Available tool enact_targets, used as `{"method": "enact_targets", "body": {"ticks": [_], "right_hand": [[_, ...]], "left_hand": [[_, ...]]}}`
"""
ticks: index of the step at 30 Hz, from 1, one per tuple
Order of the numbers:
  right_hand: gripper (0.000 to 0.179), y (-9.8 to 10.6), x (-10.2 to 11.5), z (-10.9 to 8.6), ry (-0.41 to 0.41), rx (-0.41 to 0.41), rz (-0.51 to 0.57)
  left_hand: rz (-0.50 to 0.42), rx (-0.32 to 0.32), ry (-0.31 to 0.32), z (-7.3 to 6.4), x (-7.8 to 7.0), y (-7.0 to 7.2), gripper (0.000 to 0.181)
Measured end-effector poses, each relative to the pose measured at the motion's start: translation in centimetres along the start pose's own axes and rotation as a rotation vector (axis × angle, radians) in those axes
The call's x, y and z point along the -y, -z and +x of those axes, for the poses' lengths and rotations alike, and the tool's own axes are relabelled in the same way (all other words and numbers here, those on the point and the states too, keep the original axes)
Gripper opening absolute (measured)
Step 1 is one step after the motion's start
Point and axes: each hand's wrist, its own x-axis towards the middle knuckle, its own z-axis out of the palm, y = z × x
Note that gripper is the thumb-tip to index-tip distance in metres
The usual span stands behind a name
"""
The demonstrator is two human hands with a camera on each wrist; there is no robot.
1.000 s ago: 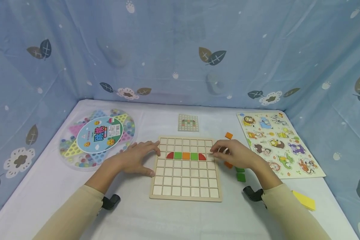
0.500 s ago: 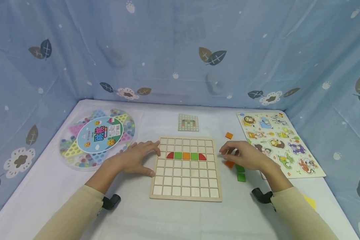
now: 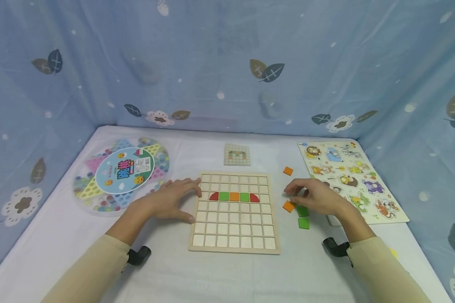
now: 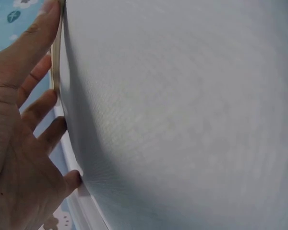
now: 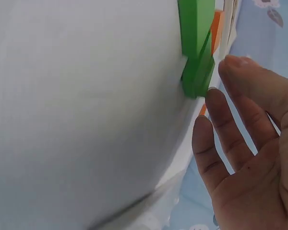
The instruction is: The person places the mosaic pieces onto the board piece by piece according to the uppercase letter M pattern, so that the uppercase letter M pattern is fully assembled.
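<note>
A wooden grid board lies on the white cloth; one of its rows holds a red quarter-round piece, a green square, an orange square, another green square and another red piece. My left hand rests at the board's left edge, fingers spread, with thumb and fingertips against the frame. Right of the board, my right hand is over loose tiles, its fingers loosely bent and holding nothing visible. Close by its thumb are an orange tile and green tiles; the hand partly covers the green ones.
Behind the board lies a small printed pattern card. Another orange tile lies farther back. An animal puzzle board is at the right, with a yellow piece partly behind the sleeve. A round Chinese checkers set sits at the left.
My right hand has moved off the board's right edge, rightward to the loose tiles, uncovering the nearer orange tile. The left hand and the pieces on the board have stayed put.
</note>
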Motion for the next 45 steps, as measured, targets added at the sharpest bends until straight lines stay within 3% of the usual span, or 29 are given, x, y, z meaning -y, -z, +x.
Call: {"method": "enact_targets", "body": {"ticks": [21, 45], "right_hand": [[0.031, 1.0, -1.5, -1.0, -0.046, 0.036, -0.006], [0.033, 0.8, -1.5, -0.9, -0.008, -0.007, 0.008]], "left_hand": [[-0.009, -0.002, 0.000, -0.3, 0.1, 0.2, 0.063], [-0.008, 0.000, -0.002, 0.0, 0.2, 0.0, 0.063]]}}
